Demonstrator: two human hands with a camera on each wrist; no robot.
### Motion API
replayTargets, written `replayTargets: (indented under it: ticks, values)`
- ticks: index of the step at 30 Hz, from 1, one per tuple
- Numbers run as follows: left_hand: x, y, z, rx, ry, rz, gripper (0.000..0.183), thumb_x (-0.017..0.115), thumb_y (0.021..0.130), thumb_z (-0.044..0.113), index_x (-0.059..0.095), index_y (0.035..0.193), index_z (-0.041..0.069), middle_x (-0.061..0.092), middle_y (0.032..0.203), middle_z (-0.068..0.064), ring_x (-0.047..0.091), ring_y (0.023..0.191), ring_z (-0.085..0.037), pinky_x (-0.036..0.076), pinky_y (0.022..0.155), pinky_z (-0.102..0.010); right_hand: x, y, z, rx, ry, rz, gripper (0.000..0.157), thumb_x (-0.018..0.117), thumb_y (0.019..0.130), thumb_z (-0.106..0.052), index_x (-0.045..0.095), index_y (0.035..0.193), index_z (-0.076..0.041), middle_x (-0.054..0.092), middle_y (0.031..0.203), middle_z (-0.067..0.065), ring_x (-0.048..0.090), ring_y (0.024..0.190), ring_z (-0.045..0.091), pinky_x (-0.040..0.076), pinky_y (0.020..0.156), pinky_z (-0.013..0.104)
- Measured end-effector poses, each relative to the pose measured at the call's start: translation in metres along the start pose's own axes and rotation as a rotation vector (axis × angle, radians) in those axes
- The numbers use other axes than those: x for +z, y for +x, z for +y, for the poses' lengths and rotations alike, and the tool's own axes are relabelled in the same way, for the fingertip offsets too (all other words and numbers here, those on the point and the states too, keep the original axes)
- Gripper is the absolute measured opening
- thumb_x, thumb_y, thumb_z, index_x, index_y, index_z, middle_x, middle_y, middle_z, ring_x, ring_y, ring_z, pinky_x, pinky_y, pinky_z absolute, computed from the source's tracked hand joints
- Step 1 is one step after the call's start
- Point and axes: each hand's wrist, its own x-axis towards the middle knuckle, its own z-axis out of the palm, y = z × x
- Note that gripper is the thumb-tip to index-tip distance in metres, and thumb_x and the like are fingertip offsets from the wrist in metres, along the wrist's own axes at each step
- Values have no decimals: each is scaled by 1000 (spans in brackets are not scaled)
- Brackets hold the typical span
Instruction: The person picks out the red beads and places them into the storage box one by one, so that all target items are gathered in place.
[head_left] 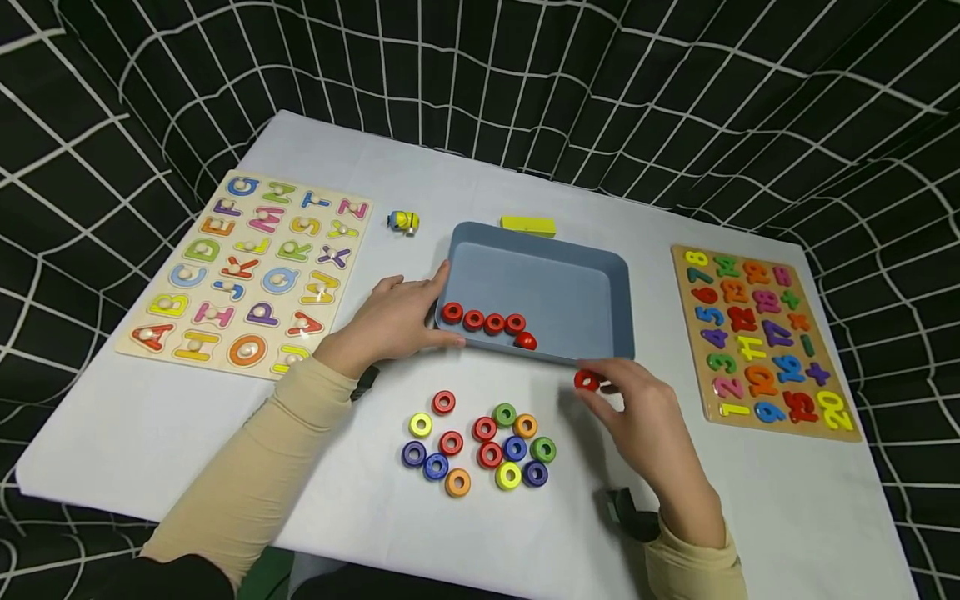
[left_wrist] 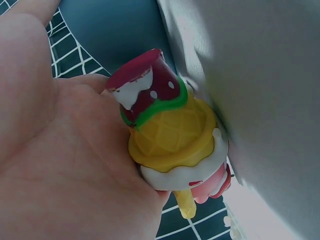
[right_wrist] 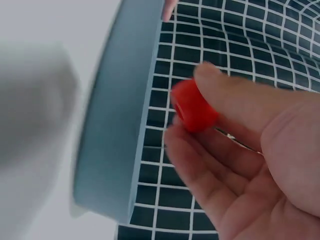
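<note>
My right hand (head_left: 637, 408) pinches a red ring bead (right_wrist: 192, 106) between thumb and fingers, just outside the near right edge of the blue-grey tray (head_left: 621, 308). Along the tray's near left side stand several red beads (head_left: 473, 320) in a row, and one more red bead (head_left: 526, 340) lies tipped beside them. My left hand (head_left: 397, 321) rests against the tray's left end, thumb and fingers spread. Next to its palm, the left wrist view shows a colourful toy with a yellow waffle-cone pattern (left_wrist: 172, 132); the head view hides this toy.
Several loose beads (head_left: 490, 454) in red, yellow, green, blue, purple and orange lie in front of the tray. A letter puzzle board (head_left: 247, 275) is at left, a number puzzle board (head_left: 765, 342) at right. Behind are a yellow block (head_left: 528, 225) and a small figurine (head_left: 405, 222).
</note>
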Motion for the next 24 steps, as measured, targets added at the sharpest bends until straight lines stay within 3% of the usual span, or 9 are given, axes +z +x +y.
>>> replayTargets:
  ticks: [4,12,14,20,24]
  values:
    - [1,1,-1,2,3,0,115,60,76,74,4,156,13,42,152,-8,40,141,-22,13,119,-50,1,21,0,-18,5,60,32,74,84,-16,68,115,-9,72,106,7,67,90,25,55,73,43]
    - [1,1,0,18,2,12,115,60,76,74,5,156,13,42,152,-8,39,141,-20,13,119,-49,8,45,-8,-17,28,31,36,63,93,-13,59,128,-7,68,116,12,65,105,28,54,87,47]
    - [0,1,-1,20,0,17,115,60,76,74,5,156,13,42,151,-8,40,141,-20,14,119,-50,11,49,-8,-21,21,-1,38,62,94,-13,56,131,-7,66,122,13,64,108,29,53,88,47]
    - [0,1,-2,13,2,7,115,59,76,74,4,156,13,42,152,-8,39,141,-20,13,119,-50,22,55,-4,34,-2,-212,44,58,96,-15,50,139,-9,52,142,16,53,127,35,47,100,52]
    - [0,0,-3,11,-2,8,115,60,76,74,4,156,14,41,152,-8,39,141,-20,13,119,-50,21,54,-2,41,-14,-168,43,59,95,-11,52,137,-9,55,138,16,60,118,36,51,93,52]
